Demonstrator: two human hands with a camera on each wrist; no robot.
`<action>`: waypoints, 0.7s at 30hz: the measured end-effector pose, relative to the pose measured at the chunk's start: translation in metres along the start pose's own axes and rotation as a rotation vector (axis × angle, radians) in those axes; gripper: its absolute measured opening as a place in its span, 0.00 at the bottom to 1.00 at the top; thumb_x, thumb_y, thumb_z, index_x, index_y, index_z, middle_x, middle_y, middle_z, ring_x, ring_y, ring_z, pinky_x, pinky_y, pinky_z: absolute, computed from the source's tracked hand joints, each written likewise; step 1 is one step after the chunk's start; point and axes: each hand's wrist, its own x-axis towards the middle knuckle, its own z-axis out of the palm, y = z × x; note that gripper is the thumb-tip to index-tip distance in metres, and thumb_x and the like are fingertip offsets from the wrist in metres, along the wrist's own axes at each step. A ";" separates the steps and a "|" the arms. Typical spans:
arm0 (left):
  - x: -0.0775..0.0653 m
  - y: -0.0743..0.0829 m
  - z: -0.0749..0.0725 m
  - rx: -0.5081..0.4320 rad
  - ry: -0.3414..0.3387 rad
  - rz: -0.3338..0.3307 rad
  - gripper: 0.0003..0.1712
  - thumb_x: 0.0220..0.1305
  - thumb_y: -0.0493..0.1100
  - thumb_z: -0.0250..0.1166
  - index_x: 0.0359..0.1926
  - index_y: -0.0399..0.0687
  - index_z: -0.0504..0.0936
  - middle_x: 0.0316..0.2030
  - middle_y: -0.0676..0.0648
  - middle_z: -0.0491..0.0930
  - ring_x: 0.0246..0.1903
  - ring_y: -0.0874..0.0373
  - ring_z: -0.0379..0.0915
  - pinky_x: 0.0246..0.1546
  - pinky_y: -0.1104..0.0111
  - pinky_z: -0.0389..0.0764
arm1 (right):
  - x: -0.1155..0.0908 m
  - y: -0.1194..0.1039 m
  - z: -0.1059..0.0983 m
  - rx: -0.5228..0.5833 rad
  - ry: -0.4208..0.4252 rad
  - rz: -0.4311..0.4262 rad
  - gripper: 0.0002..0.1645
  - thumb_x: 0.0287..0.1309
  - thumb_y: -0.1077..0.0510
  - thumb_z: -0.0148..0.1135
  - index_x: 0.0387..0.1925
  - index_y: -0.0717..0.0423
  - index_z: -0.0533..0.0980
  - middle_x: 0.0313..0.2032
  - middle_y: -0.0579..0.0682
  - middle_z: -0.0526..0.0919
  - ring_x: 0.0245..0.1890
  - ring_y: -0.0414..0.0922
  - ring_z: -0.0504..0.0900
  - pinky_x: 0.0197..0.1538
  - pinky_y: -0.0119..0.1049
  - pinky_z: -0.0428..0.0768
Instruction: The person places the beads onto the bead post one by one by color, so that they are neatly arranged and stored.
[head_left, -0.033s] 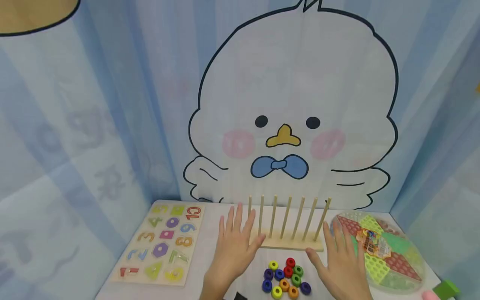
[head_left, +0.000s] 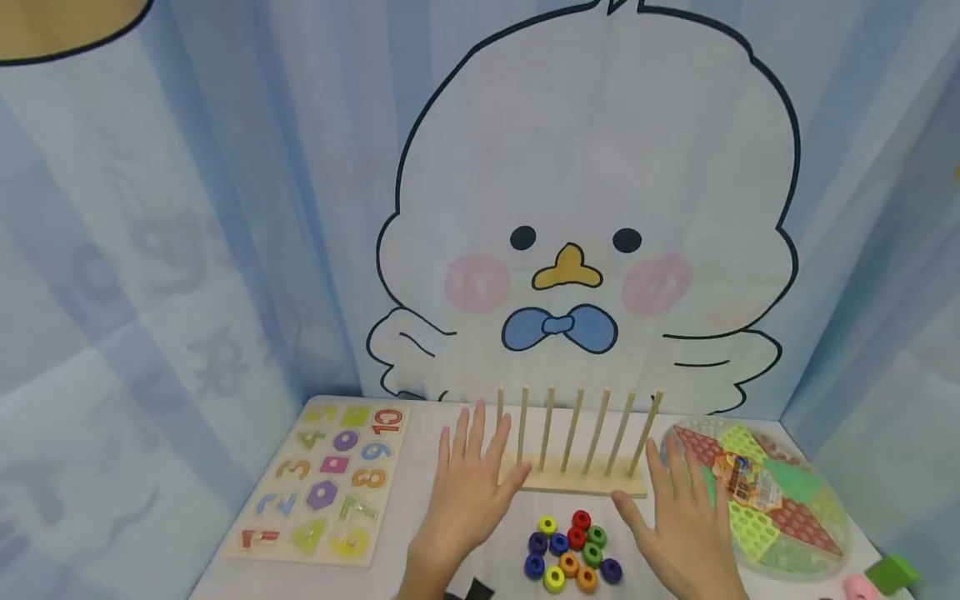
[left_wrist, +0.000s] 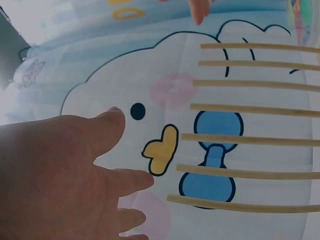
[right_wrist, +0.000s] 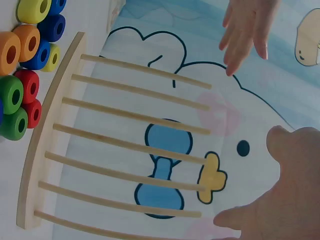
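Observation:
A wooden peg rack (head_left: 581, 482) with several upright pegs stands at the back middle of the white table. My left hand (head_left: 467, 500), fingers spread and straight, is in front of its left end; in the left wrist view this hand (left_wrist: 55, 175) is apart from the pegs (left_wrist: 250, 141). Over the table by the rack's right end is my right hand (head_left: 684, 525), also spread, with nothing held. Between the hands lies a loose group of coloured ring beads (head_left: 576, 538) in red, green, orange, yellow, blue and purple. No beads sit on the pegs.
To the left lies a wooden number-and-shape puzzle board (head_left: 311, 483). A round clear case (head_left: 813, 496) of coloured pieces lies beside my right hand. A green block (head_left: 891, 575) and a pink piece (head_left: 860, 587) are at the right edge. Behind hangs a curtain (head_left: 570, 150) printed with a bird.

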 end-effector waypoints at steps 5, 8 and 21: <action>-0.004 -0.009 0.008 -0.120 0.077 -0.085 0.36 0.68 0.63 0.50 0.67 0.43 0.66 0.65 0.37 0.63 0.63 0.43 0.60 0.60 0.49 0.60 | -0.015 -0.002 -0.001 0.158 0.070 0.014 0.43 0.66 0.35 0.45 0.70 0.59 0.56 0.66 0.65 0.59 0.61 0.66 0.60 0.56 0.67 0.54; 0.019 -0.022 0.016 -0.209 0.162 -0.181 0.31 0.65 0.59 0.58 0.61 0.43 0.72 0.53 0.41 0.73 0.49 0.48 0.73 0.47 0.55 0.73 | 0.003 0.006 -0.001 0.324 0.139 0.010 0.32 0.66 0.41 0.52 0.61 0.58 0.69 0.53 0.61 0.74 0.45 0.57 0.74 0.40 0.53 0.70; 0.021 -0.094 0.122 -0.294 -0.215 -0.377 0.42 0.54 0.54 0.70 0.65 0.39 0.68 0.33 0.45 0.72 0.30 0.55 0.67 0.30 0.64 0.69 | -0.024 0.050 0.078 0.721 -0.429 0.190 0.29 0.52 0.55 0.70 0.55 0.63 0.74 0.22 0.51 0.79 0.13 0.39 0.65 0.20 0.33 0.66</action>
